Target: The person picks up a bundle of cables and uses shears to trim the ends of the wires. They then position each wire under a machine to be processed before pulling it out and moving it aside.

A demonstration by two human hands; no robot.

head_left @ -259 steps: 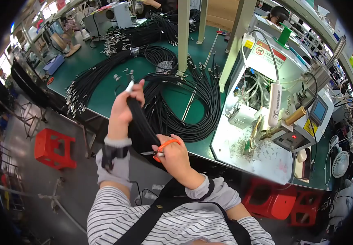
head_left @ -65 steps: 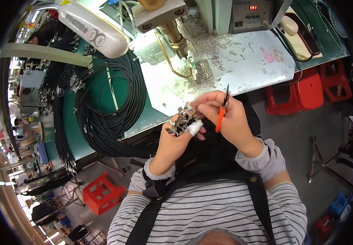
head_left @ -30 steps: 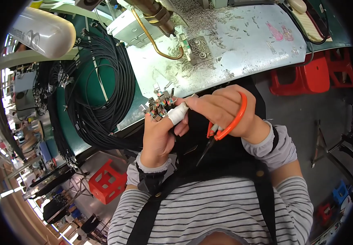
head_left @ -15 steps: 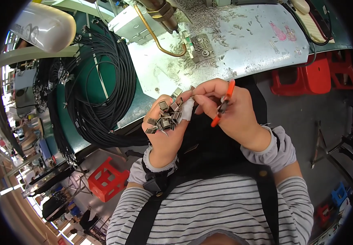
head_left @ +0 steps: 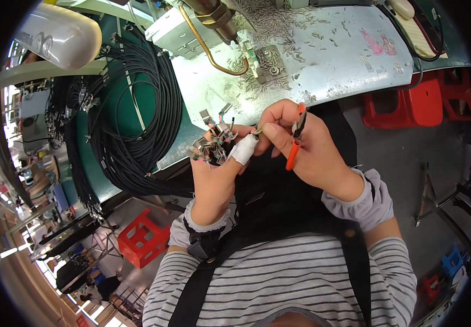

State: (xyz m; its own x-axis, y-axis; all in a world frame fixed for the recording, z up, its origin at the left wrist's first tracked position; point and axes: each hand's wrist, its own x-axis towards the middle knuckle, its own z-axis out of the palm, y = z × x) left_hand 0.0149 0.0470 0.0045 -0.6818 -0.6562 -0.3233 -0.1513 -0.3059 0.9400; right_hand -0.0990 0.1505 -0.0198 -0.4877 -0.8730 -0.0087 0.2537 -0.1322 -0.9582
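Note:
A bunch of small metal-shelled cable connectors [head_left: 213,143] is gripped in my left hand [head_left: 212,188], fanned out above its fingers with short coloured wires showing. White tape [head_left: 244,149] wraps the left thumb. Against that thumb's tip, my right hand [head_left: 322,152] pinches something thin, perhaps a wire end, at one connector; the fingers hide most of it. Small pliers with orange handles [head_left: 293,155] are tucked in the right hand, their dark metal part lying across the fingers and away from the connectors.
Beyond my hands, a bench machine [head_left: 212,19] stands over a pale metal plate [head_left: 333,71] strewn with small metal pins. Coiled black cables [head_left: 162,120] lie on the green table to the left. Red stools [head_left: 144,238] stand on the floor at both sides.
My left hand has turned, so the connectors now fan up and to the left with their wires showing. The pliers have rolled in my right hand, which still pinches at the left thumb.

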